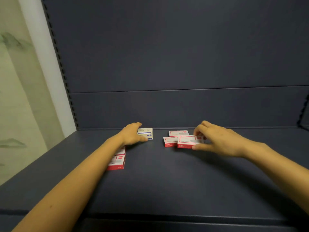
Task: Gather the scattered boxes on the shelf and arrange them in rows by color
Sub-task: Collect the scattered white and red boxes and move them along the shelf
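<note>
My left hand [132, 133] grips a white box with blue print [145, 133] near the back of the dark shelf [158, 181]. My right hand [217, 139] pinches a red-and-white box [188, 141] between thumb and fingers. Two more red-and-white boxes lie right by it: one to its left [169, 142] and one behind [177, 132]. Partly hidden under my left forearm, another red-and-white box [117, 162] lies nearer the front, with a further one [122, 151] just behind it.
The shelf's dark back panel [167, 64] rises straight behind the boxes. A slotted upright [63, 77] runs along the left side, with a pale wall [20, 97] beyond it. The shelf's front edge [167, 216] is close to me.
</note>
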A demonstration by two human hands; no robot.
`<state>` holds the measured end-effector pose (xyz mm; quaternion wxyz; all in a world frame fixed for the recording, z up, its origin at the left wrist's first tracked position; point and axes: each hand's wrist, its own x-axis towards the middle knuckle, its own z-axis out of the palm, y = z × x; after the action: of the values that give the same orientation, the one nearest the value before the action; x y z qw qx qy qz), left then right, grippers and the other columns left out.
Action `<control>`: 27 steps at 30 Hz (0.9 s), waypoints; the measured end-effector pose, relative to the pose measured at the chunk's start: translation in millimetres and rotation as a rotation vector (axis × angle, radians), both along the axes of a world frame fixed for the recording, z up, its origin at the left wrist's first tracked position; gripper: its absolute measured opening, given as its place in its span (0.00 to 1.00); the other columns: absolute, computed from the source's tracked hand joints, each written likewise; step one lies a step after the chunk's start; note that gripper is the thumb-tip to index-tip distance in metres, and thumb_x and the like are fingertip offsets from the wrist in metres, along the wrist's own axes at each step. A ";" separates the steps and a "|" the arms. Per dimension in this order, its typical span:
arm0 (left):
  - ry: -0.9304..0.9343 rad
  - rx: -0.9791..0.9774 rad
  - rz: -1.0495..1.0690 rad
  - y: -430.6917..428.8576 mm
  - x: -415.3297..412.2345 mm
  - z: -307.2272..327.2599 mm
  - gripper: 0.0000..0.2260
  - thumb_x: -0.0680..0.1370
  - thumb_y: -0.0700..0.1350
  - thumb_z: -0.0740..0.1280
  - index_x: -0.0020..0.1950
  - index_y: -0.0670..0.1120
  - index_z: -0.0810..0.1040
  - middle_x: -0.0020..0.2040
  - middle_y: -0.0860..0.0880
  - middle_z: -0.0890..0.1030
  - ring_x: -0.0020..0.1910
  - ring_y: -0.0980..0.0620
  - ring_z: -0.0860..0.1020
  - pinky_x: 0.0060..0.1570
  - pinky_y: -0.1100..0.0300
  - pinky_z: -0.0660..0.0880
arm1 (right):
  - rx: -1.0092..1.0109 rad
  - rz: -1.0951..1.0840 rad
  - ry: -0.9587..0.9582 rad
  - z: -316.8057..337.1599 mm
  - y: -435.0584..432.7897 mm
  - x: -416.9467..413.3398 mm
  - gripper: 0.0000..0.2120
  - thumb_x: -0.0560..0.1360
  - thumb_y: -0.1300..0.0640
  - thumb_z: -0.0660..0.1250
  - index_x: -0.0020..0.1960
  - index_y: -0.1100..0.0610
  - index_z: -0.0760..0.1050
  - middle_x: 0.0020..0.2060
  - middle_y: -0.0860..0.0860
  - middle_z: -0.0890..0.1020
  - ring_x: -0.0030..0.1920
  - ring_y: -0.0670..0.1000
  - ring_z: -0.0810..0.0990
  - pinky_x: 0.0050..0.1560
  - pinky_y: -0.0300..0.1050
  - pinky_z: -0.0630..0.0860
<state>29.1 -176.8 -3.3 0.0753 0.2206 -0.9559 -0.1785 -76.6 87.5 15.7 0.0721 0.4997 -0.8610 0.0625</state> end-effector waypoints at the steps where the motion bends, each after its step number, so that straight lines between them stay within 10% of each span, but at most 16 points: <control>1: 0.005 0.013 -0.014 -3.8 -2.4 -2.3 0.28 0.73 0.48 0.70 0.69 0.41 0.65 0.68 0.42 0.70 0.64 0.44 0.71 0.64 0.54 0.68 | -0.007 -0.027 -0.006 -1.4 3.7 2.1 0.24 0.72 0.37 0.61 0.61 0.50 0.66 0.58 0.46 0.70 0.54 0.47 0.73 0.47 0.41 0.69; 9: 0.255 -0.051 -0.083 3.5 -2.5 6.1 0.20 0.64 0.49 0.77 0.52 0.44 0.78 0.51 0.45 0.82 0.44 0.51 0.77 0.48 0.55 0.76 | -0.085 -0.215 -0.028 -9.8 38.8 17.3 0.21 0.72 0.39 0.63 0.60 0.48 0.67 0.59 0.45 0.70 0.54 0.49 0.74 0.50 0.48 0.75; 27: 0.430 0.094 -0.635 271.6 -73.7 33.9 0.20 0.60 0.47 0.80 0.48 0.43 0.80 0.47 0.47 0.83 0.44 0.50 0.80 0.49 0.56 0.78 | -0.241 -0.582 -0.016 -3.2 276.8 19.8 0.20 0.71 0.43 0.68 0.58 0.51 0.72 0.53 0.48 0.72 0.52 0.53 0.76 0.54 0.55 0.75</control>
<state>-44.7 94.8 30.6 0.2048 -0.1258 -0.9298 -0.2789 -56.8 364.3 12.5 0.1388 0.2194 -0.9548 0.1446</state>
